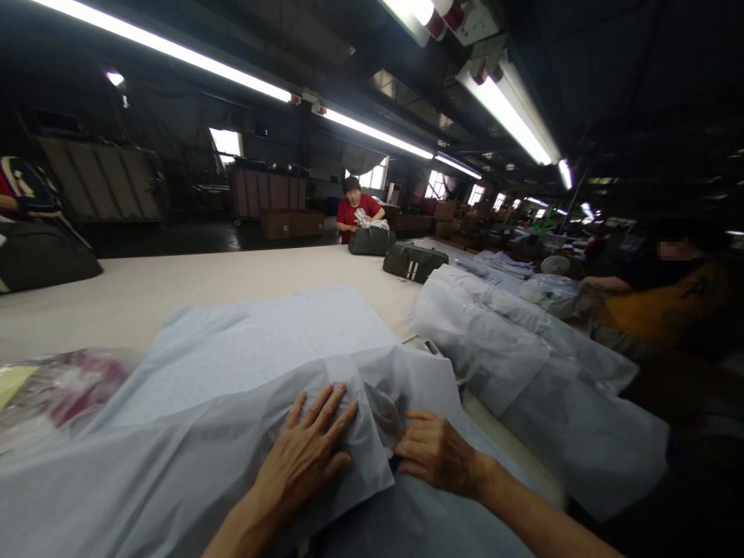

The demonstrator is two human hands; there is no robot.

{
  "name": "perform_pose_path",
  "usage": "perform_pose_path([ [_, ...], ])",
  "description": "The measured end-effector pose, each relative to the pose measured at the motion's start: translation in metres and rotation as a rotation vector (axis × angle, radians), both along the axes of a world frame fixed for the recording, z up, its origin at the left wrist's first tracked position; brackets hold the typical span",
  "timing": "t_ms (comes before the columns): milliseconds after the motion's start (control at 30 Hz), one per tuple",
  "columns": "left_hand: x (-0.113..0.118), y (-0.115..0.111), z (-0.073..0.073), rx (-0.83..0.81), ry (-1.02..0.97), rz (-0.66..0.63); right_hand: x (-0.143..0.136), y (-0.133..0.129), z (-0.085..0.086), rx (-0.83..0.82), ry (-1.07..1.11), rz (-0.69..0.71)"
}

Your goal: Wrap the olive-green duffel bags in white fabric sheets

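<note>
A whitish, translucent plastic sheet lies creased across the near part of the table. My left hand rests flat on it, fingers spread, holding nothing. At the sheet's folded edge, my right hand is closed with its fingers curled, pinching the plastic. A small dark bit shows under its fingertips, too little to identify. Beyond both hands, a pale blue quilted-looking sheet is spread on the table.
Dark bags stand along the far side of the pale table. More plastic sheeting drapes at right, near a person in black and yellow. A person in red works opposite. A clear plastic package lies left.
</note>
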State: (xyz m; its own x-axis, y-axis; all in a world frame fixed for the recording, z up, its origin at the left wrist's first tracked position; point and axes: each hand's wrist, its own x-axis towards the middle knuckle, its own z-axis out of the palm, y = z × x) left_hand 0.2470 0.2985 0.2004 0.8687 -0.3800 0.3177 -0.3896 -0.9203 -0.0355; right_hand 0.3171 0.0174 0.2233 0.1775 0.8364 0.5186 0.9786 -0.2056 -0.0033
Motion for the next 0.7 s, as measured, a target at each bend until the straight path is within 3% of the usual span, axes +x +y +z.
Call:
perform_pose_path([
  [100, -0.001, -0.002, -0.002, -0.018, 0.032, 0.005, -0.007, 0.016, 0.031, 0.084, 0.111, -0.074],
  [233, -0.005, -0.002, 0.008, -0.059, 0.13, 0.033, -0.009, 0.083, 0.091, 0.157, 0.209, -0.119],
  [300, -0.008, -0.003, 0.013, -0.116, 0.17, 0.03, -0.004, 0.117, 0.101, 0.097, 0.217, -0.073],
  [367, -0.012, -0.006, 0.015, -0.201, 0.179, 0.019, 0.005, 0.139, 0.089, 0.003, 0.221, -0.051],
  [433, -0.017, -0.008, 0.016, -0.278, 0.168, 0.001, 0.016, 0.145, 0.06, -0.122, 0.262, -0.056],
  [533, -0.03, -0.002, 0.024, -0.366, 0.143, -0.042, 0.033, 0.136, 0.015, -0.274, 0.35, -0.081],
  [600, -0.044, 0.023, 0.034, -0.442, 0.066, 0.045, 0.04, 0.128, 0.0, -0.303, 0.378, -0.094],
  [700, -0.071, 0.104, 0.046, -0.436, -0.241, 0.471, 0.04, 0.125, -0.001, -0.322, 0.403, -0.113],
])
